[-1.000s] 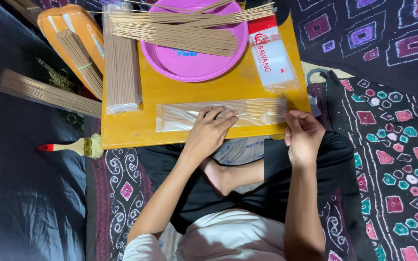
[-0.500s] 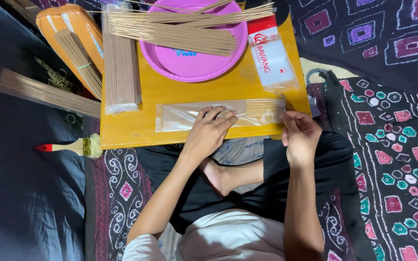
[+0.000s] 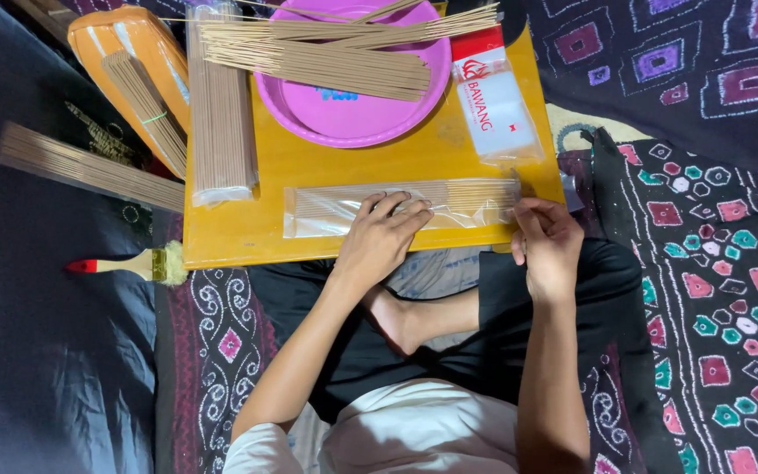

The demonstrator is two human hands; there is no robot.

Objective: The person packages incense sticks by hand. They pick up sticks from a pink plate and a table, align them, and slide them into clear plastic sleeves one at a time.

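Observation:
A long clear plastic sleeve (image 3: 326,211) with thin tan sticks inside lies along the near edge of a yellow board (image 3: 247,237). My left hand (image 3: 381,239) rests flat on the sleeve's middle, fingers spread over it. My right hand (image 3: 547,241) is at the sleeve's right end, fingers curled and pinching the plastic mouth where the stick ends (image 3: 484,193) show. A pink round plate (image 3: 353,114) at the back of the board carries a loose pile of sticks (image 3: 326,57).
A packed bundle of sticks (image 3: 221,105) lies on the board's left side and a white-and-red packet (image 3: 493,96) on its right. An orange tray (image 3: 133,70) with sticks, another bundle (image 3: 81,167) and a paintbrush (image 3: 133,263) lie left of the board. Patterned cloth covers the floor.
My right hand has shifted slightly left along the sleeve's right end. My left hand stays pressed on the sleeve.

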